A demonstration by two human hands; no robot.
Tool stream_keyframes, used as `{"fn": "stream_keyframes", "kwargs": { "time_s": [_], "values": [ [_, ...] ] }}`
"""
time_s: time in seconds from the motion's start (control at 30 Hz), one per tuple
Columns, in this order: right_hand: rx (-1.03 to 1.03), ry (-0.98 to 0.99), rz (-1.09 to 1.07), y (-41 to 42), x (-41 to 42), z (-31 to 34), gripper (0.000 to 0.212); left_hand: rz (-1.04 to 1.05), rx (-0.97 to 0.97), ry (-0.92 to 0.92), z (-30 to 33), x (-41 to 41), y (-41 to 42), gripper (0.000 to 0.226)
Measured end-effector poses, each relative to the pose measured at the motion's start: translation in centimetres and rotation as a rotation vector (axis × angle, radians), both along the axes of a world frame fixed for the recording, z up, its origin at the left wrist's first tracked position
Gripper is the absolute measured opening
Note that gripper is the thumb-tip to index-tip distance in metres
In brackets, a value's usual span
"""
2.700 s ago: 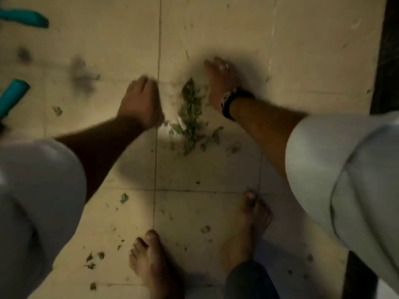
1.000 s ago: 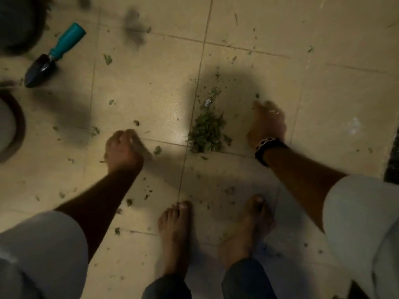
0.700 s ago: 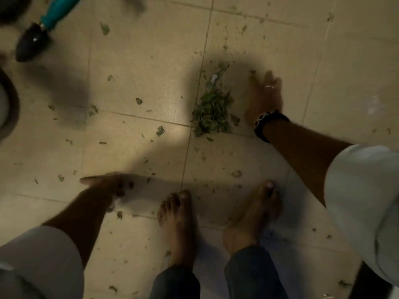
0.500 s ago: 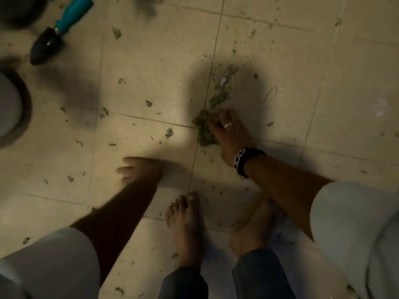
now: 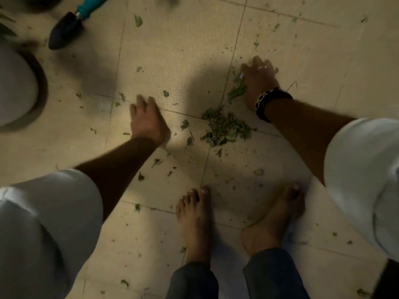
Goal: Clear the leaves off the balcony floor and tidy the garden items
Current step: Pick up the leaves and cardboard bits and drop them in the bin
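Leaves (image 5: 224, 127): 1 pile btwn 2 flat hands, left hand (image 5: 148, 123) & right hand (image 5: 260, 83)

Two bare feet (image 5: 195, 221) stand on the tiles (dark trouser cuffs (image 5: 193, 279) above them), well apart.

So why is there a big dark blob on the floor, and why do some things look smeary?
Head view: the light is dim and yellowish; the dark blob is a shadow, probably the person's head blocking the light. The pot at the left edge and the trowel look smeared from motion, and the left hand is slightly soft; the leaf pile is clearer.
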State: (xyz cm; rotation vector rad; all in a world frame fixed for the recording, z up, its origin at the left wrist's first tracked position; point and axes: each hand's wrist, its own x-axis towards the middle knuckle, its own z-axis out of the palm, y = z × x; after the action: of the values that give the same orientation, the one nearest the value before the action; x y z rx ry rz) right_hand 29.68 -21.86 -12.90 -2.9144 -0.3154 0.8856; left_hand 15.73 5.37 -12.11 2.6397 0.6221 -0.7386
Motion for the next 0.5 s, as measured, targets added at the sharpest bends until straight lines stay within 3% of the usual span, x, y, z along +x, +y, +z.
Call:
{"fn": "stream_keyframes", "kwargs": {
  "time_s": [0.17, 0.23, 0.3, 0.4, 0.5],
  "values": [
    [0.226, 0.019, 0.185, 2.8, -9.6, 0.1, 0.08, -0.537, -0.143, -0.076, 0.3, -2.3, -5.7, 0.082],
    [0.358, 0.011, 0.152, 2.3, -12.4, 0.7, 0.079, -0.533, -0.252, -0.14, 0.7, -3.3, -6.4, 0.077],
    [0.42, -0.042, -0.021, 1.0, -13.2, 1.5, 0.071, -0.388, -0.243, -0.244, 1.3, -3.3, -5.9, 0.064],
    [0.293, -0.174, -0.311, -1.1, -10.9, 1.6, 0.066, -0.242, -0.15, -0.337, 2.0, -1.4, -4.3, 0.058],
    [0.016, -0.225, -0.387, -2.3, -7.7, 0.5, 0.085, -0.396, 0.033, -0.274, -0.6, 3.3, -2.2, 0.074]
  ]
}}
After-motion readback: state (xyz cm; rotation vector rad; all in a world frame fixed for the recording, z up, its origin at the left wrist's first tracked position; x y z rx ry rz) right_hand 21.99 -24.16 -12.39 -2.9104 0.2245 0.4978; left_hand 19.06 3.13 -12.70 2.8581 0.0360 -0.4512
